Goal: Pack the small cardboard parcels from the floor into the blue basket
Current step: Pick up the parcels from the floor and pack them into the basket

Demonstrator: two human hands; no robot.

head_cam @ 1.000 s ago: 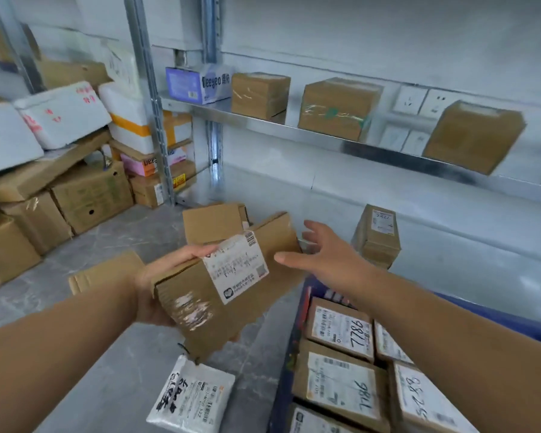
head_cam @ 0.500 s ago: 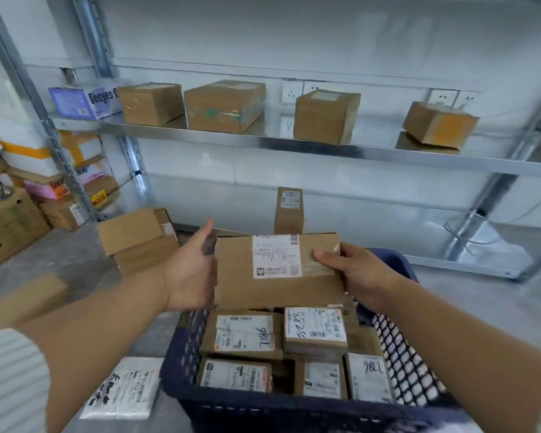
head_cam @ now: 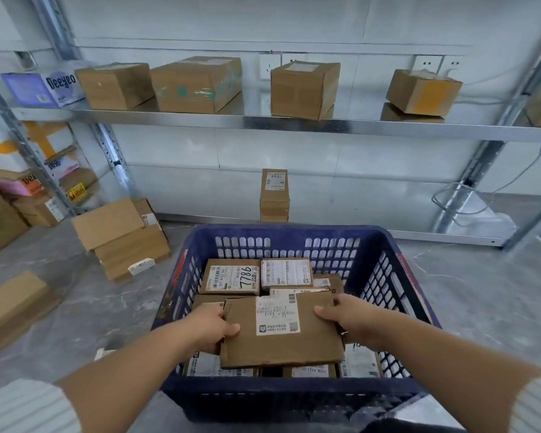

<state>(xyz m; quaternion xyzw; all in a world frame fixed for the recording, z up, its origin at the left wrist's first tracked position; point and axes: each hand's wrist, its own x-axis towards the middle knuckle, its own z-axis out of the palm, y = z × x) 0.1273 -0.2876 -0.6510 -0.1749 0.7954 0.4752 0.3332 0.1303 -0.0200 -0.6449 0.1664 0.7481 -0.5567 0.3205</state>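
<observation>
One flat cardboard parcel (head_cam: 278, 334) is gripped at both ends, left hand (head_cam: 211, 328) and right hand (head_cam: 353, 321) curled round its edges, low inside blue basket (head_cam: 281, 230). Placing step; level lowering, then release, likely needed.

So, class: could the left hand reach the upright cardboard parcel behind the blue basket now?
Probably not: the left hand grips a flat brown cardboard parcel, and the blue plastic basket stands between it and the upright cardboard parcel.
</observation>
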